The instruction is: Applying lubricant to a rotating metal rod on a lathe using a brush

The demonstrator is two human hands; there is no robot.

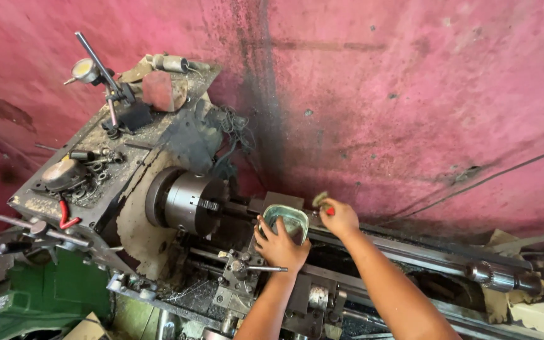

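I look down on an old metal lathe. My left hand [278, 244] grips a small shiny metal bowl [288, 220] with liquid in it, held above the tool post [247, 267]. My right hand [339, 216] is just right of the bowl, closed on a small brush [321, 200] with a red handle, its bristles up near the bowl's far rim. The steel chuck [190, 203] sits to the left of both hands, with a dark workpiece running from it toward the bowl.
The headstock top [96, 164] carries a dial gauge on a stand [86, 70], a red block [162, 89], loose nuts and rags. The tailstock [498, 276] lies at the right. A stained pink wall [410, 94] stands close behind. Swarf litters the bed.
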